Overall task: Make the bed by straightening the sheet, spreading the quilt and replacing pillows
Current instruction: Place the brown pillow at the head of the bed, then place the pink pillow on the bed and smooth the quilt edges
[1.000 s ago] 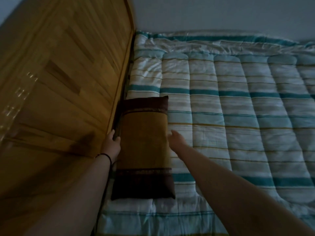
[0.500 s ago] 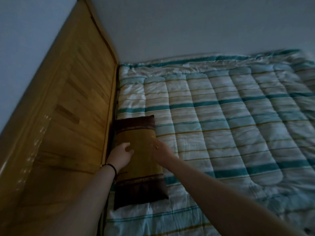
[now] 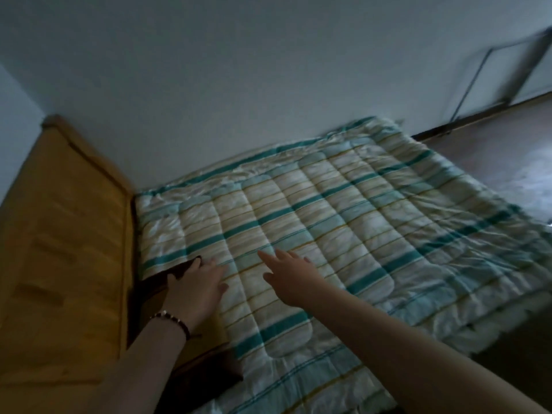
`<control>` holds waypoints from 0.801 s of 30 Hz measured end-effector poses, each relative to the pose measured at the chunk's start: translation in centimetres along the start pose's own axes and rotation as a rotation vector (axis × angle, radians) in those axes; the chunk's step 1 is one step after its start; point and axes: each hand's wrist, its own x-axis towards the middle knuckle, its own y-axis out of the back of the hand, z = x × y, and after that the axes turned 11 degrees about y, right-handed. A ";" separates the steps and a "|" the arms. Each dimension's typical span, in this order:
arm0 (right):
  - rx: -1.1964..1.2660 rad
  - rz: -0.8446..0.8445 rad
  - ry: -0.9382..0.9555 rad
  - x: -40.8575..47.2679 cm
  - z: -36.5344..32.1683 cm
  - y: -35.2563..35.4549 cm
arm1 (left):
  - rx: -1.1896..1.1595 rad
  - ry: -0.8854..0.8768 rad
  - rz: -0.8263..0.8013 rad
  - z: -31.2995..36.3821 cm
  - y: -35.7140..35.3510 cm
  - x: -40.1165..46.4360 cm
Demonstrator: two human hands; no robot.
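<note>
Teal-striped quilt [image 3: 343, 234] lies spread flat over bed. Dark pillow [image 3: 155, 282] sits against wooden headboard [image 3: 65, 249]; left hand [image 3: 197, 291] rests on it, fingers loose. Right hand [image 3: 291, 279] hovers open, empty.

The room is dim, with a cold bluish cast over the wall [image 3: 268, 70] and quilt [image 3: 328, 219]. A pale sheen lies on the floor [image 3: 507, 174] at far right. The whole picture is soft; the metal frame [image 3: 493, 64] at far right is streaked by motion blur. Wide-angle bending curves the headboard [image 3: 59, 234] at left.
</note>
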 end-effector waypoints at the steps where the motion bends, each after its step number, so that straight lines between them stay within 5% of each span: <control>1: -0.019 0.026 -0.005 -2.2 1.7 1.0 | 0.017 -0.029 0.023 2.2 0.5 -0.7; 9: 0.022 0.245 -0.178 -23.1 16.4 7.5 | -0.166 -0.306 0.120 28.1 2.5 -5.8; 24: 0.009 0.465 -0.745 -53.7 43.3 14.5 | -0.246 -0.914 -0.034 73.9 -1.6 -10.5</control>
